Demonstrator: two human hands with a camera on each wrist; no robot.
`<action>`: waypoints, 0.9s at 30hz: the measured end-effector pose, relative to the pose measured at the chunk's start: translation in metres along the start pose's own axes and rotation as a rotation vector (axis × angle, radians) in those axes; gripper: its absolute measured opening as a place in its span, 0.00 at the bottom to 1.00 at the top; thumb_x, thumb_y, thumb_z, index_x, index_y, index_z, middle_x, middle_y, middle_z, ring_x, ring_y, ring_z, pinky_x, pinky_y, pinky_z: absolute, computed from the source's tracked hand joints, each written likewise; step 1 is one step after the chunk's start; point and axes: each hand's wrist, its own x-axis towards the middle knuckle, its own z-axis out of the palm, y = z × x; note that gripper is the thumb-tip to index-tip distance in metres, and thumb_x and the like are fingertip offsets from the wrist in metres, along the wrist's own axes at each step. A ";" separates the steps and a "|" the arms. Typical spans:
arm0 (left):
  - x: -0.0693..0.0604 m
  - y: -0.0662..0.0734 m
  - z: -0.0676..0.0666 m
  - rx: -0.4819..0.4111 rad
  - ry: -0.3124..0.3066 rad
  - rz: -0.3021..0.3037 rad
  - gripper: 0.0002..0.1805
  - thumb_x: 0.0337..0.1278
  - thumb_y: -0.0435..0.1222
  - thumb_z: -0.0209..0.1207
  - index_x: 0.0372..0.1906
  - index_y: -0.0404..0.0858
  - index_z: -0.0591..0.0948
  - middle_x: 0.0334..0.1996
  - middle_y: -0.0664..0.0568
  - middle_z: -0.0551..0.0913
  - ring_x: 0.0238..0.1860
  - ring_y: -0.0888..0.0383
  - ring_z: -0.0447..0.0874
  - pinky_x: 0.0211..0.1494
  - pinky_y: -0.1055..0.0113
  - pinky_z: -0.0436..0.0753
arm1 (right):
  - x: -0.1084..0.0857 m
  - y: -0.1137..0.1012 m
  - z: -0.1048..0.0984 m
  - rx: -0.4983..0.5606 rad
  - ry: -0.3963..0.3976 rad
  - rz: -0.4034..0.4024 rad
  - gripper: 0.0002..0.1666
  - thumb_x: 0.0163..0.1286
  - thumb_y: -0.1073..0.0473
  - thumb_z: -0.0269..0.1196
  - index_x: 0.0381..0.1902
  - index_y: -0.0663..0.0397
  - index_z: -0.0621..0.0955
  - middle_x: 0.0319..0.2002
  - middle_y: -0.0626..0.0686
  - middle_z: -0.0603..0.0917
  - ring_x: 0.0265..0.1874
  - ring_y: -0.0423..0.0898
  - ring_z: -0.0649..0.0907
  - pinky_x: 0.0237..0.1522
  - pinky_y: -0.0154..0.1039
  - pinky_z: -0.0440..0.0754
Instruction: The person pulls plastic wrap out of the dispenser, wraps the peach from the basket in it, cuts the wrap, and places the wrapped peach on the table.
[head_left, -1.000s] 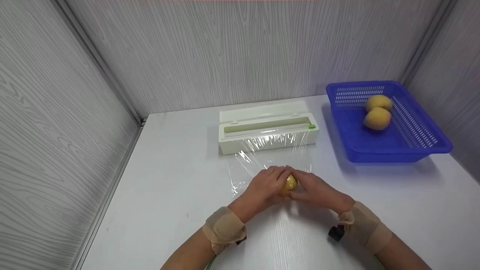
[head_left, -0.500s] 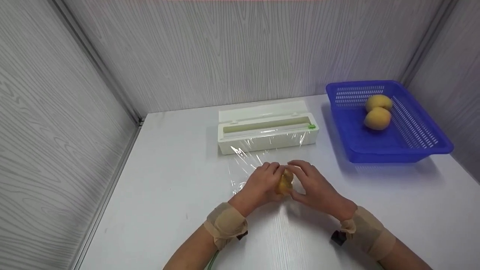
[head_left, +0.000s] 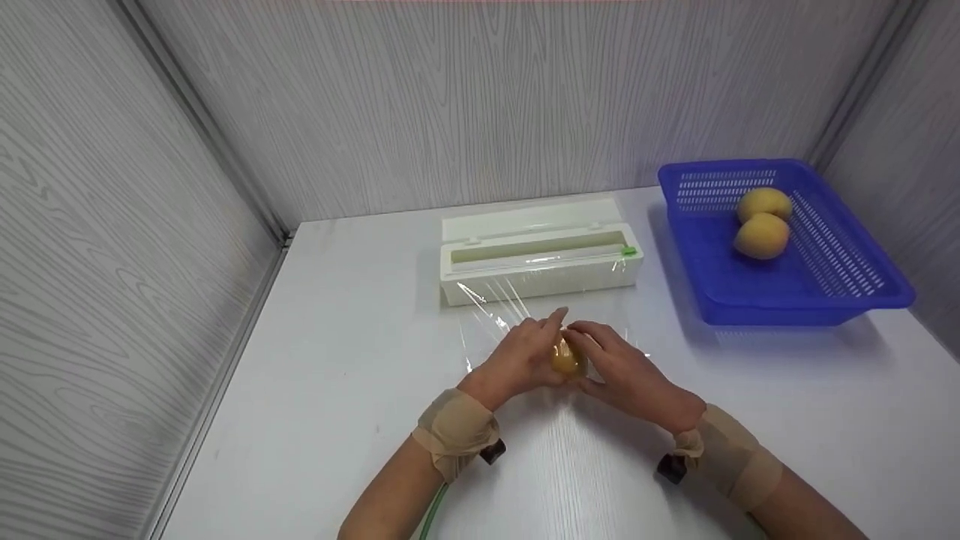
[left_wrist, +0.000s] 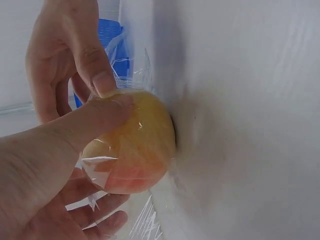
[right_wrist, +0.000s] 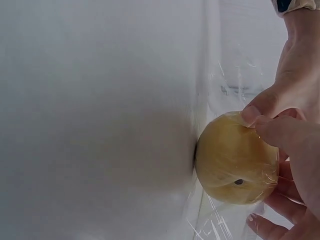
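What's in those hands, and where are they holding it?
A fruit in clear film; the left hand and right hand hold it by its sides.

Basket (head_left: 769, 313), one: blue, rectangular, flared rim, slotted sides; upper right of the head frame, standing on the bench; a blue part of it shows at upper left of the left wrist frame. Peaches (head_left: 762, 236), two: yellow-orange, inside the basket towards its right side; the nearer overlaps the farther in view, contact uncertain. Bench (head_left: 337, 360), one: white, smooth. Back wall (head_left: 480, 105), left wall (head_left: 82, 247) and right wall (head_left: 907, 142): pale grey, wavy wood-grain pattern. Corner strips (head_left: 199, 116): grey, slanting at upper left and upper right.
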 end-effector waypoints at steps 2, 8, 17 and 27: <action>0.001 -0.001 0.001 -0.007 -0.010 -0.001 0.55 0.40 0.50 0.76 0.72 0.33 0.61 0.48 0.45 0.84 0.49 0.50 0.83 0.54 0.60 0.82 | 0.001 0.002 0.000 0.002 -0.018 0.006 0.47 0.50 0.58 0.79 0.65 0.65 0.72 0.62 0.62 0.75 0.62 0.55 0.76 0.58 0.48 0.81; 0.004 -0.007 0.005 -0.001 -0.070 -0.051 0.56 0.39 0.46 0.77 0.73 0.33 0.60 0.54 0.42 0.81 0.54 0.49 0.81 0.57 0.60 0.82 | 0.007 0.005 0.002 -0.006 -0.096 0.034 0.55 0.52 0.52 0.78 0.71 0.67 0.65 0.67 0.65 0.71 0.66 0.58 0.74 0.62 0.50 0.78; 0.007 -0.015 0.012 0.000 -0.073 -0.097 0.52 0.42 0.45 0.75 0.72 0.35 0.62 0.54 0.43 0.82 0.53 0.47 0.82 0.57 0.56 0.81 | 0.017 0.010 0.013 -0.088 -0.101 0.048 0.50 0.50 0.61 0.78 0.68 0.68 0.68 0.63 0.64 0.75 0.63 0.59 0.77 0.61 0.51 0.79; -0.001 -0.010 0.018 0.286 0.113 -0.048 0.50 0.41 0.56 0.73 0.69 0.39 0.67 0.62 0.47 0.76 0.64 0.51 0.74 0.67 0.57 0.74 | 0.025 0.015 0.006 -0.031 -0.127 0.104 0.49 0.49 0.55 0.79 0.66 0.66 0.71 0.59 0.63 0.77 0.58 0.60 0.79 0.58 0.53 0.80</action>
